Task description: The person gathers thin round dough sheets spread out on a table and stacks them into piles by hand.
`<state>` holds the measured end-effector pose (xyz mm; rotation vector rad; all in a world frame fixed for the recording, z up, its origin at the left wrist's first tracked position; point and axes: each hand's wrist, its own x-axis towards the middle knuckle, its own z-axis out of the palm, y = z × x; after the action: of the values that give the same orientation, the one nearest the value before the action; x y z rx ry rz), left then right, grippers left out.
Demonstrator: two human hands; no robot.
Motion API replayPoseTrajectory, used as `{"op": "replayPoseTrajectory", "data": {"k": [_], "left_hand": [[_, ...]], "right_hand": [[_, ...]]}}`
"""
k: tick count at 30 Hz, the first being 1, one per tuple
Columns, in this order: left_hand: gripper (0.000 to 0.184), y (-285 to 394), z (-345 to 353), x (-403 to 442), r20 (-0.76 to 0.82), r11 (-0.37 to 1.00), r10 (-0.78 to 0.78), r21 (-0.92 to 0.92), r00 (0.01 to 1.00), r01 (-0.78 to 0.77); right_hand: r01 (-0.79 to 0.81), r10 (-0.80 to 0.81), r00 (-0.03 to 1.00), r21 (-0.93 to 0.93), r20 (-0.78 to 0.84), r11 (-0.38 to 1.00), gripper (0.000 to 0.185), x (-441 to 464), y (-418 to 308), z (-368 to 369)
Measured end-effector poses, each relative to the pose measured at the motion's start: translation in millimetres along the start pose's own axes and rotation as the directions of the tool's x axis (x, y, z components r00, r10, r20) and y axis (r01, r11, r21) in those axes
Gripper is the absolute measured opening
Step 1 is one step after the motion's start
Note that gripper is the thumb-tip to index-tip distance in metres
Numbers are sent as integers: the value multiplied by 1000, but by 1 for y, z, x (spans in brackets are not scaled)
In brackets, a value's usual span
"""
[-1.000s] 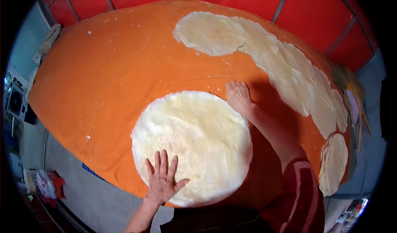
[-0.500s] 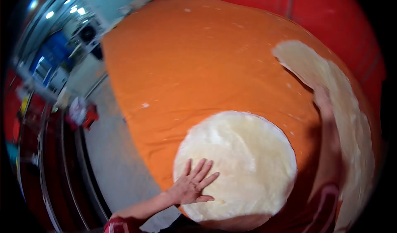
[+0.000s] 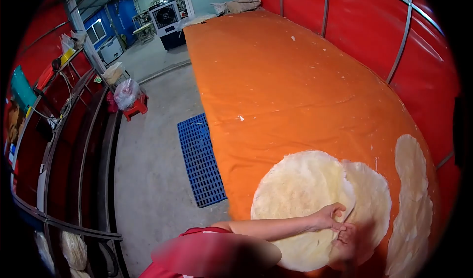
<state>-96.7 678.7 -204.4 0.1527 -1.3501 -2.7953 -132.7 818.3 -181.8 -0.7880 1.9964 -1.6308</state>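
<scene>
A round, pale, flat dough sheet lies on the orange cloth, near its front edge. A second thin sheet shows at its right, partly overlapped with it. At the first sheet's right edge, my left hand is closed, thumb and fingers pinching the lifted edge. Just below it, almost touching, my right hand is also closed at that edge; it is dim and slightly blurred. Farther right, a long strip of overlapping thin sheets rests on the cloth.
The orange cloth covers a large table against a red wall. At left are a grey floor, a blue slatted mat, a red stool with a plastic bag, and metal racks. A fan unit stands at the back.
My left hand has left its flat, spread position on the round sheet for the right edge. My right hand has come back from the strip to meet it. The view has shifted.
</scene>
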Motion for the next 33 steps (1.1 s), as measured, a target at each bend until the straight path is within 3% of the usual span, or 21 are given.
{"op": "replayPoseTrajectory", "data": {"k": [4, 5, 7, 8, 9, 10, 12, 13, 14, 15, 16, 18, 21, 22, 24, 25, 28, 32, 33], "left_hand": [[57, -10, 1, 4, -11, 988, 3, 156, 1000, -1], [57, -13, -1, 4, -61, 986, -1, 167, 998, 11], [55, -11, 2, 0, -174, 967, 1, 252, 985, 44], [55, -49, -15, 14, -192, 837, 261, 533, 946, -122], [55, -23, 2, -3, -297, 946, 77, 323, 952, 25], [55, -25, 6, -8, -402, 905, 30, 401, 915, 146], [49, -25, 10, -20, -295, 956, 188, 273, 937, -107], [43, -17, 14, -26, -315, 987, 59, 161, 947, -8], [32, -8, 19, -31, -365, 977, 43, 209, 930, 37], [25, -15, 9, -34, -401, 975, 25, 213, 916, 66], [25, 2, 23, -42, -459, 994, -35, 76, 888, 78], [26, -17, 1, -44, -408, 996, -86, -57, 909, 69], [27, -11, 4, -50, -487, 983, -177, -131, 855, 129], [28, -10, 2, -51, -455, 983, -175, -136, 873, 126], [28, -11, -3, -58, -393, 981, -175, -147, 903, 126], [29, -7, -2, -63, -420, 978, -195, -156, 886, 141], [30, 2, -1, -76, -472, 965, -248, -202, 846, 170], [32, 4, -5, -88, -500, 939, -322, -276, 804, 205], [33, 2, -7, -90, -485, 938, -319, -287, 814, 196]], "right_hand": [[34, -25, 999, 266, -35, 963, 34, -15, -8, -6], [62, -58, 998, 206, -22, 977, 33, -18, -11, -9], [-83, 59, 992, 211, 115, 974, 26, -16, -26, -24], [-135, 159, 985, 297, -60, 945, 21, -20, -3, -19], [-103, 102, 995, 180, 17, 978, 17, -19, 17, -22], [-84, 30, 989, -391, -143, 916, 15, -19, 15, -7], [-87, 29, 995, -667, -99, 740, 15, -25, -25, 15], [-20, -50, 986, -416, -157, 909, 15, -18, -34, 4], [93, -124, 965, -139, -232, 986, 15, -11, -41, -5], [234, -182, 931, 135, -316, 963, 14, -3, -47, -14], [198, -166, 947, 93, -274, 976, 14, 7, -66, -38], [123, -155, 975, -196, -159, 973, 15, 37, -120, -97], [145, -207, 978, -633, -24, 761, 16, 81, -194, -166], [163, -237, 972, -749, 8, 643, 17, 91, -215, -178], [110, -333, 943, -957, 15, 269, 14, 97, -251, -180], [97, -368, 930, -970, 10, 221, 13, 96, -259, -181], [235, -556, 830, -933, 47, 271, 16, 112, -263, -218], [-309, -672, 684, -947, -283, 84, 23, 142, -280, -301], [-318, -698, 659, -945, -280, 78, 23, 139, -287, -310]]}}
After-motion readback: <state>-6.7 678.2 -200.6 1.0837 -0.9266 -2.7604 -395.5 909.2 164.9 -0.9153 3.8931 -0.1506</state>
